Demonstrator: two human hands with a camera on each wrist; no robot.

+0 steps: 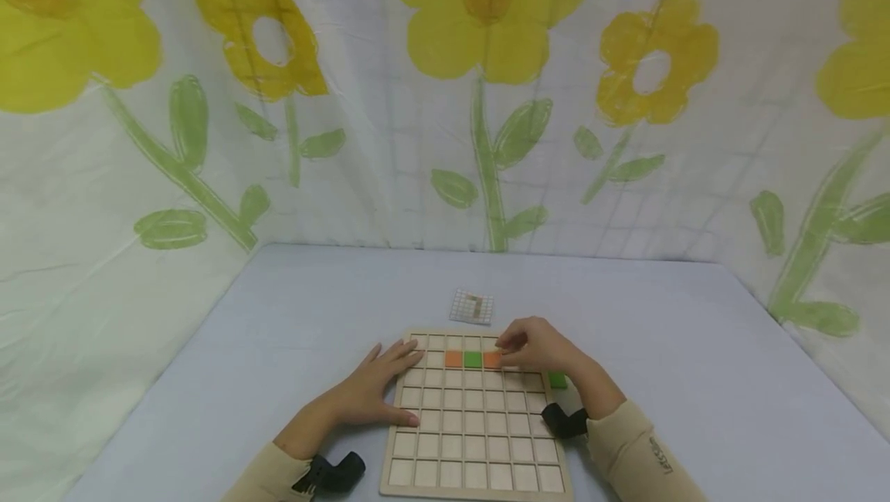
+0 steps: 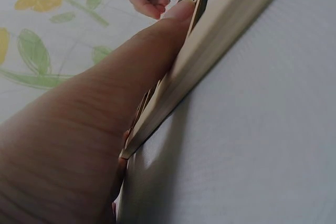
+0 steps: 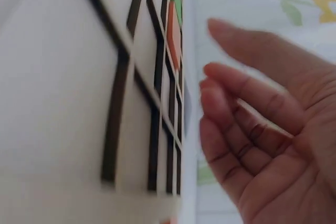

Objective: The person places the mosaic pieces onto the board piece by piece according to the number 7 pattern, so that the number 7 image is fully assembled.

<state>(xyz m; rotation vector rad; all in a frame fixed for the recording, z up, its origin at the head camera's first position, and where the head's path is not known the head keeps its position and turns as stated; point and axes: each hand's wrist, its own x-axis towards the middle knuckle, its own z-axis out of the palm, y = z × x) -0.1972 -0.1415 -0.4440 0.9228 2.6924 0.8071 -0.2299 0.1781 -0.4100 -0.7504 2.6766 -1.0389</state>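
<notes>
Resting on the near part of the white table (image 1: pixel 334 293), a square wooden board (image 1: pixel 475 448) divided into a grid of shallow cells is steadied at its left edge by the left hand (image 1: pixel 371 388). Its fingers are spread widely, with the fingertips laid over the rim near the far left corner and the thumb set on the same edge further down; nothing is grasped by it. In the second row from the far edge, three adjoining cells are filled by an orange tile (image 1: pixel 453 359), a green tile (image 1: pixel 473 360) and a second orange tile (image 1: pixel 490 360), set from left to right. The right hand (image 1: pixel 538 344) is held just above the board beside the second orange tile, its fingers loosely curled; in the right wrist view a gap is seen between thumb and index finger, and no piece is seen in its hold. Partly covered by the right forearm (image 1: pixel 596 386), a green piece (image 1: pixel 558 380) is seen just beside the board's right edge. Beyond the far edge, a small card (image 1: pixel 460 305) printed with a grid is laid on the table. The background is filled by a white curtain (image 1: pixel 368 154) painted with yellow flowers (image 1: pixel 452 39).
</notes>
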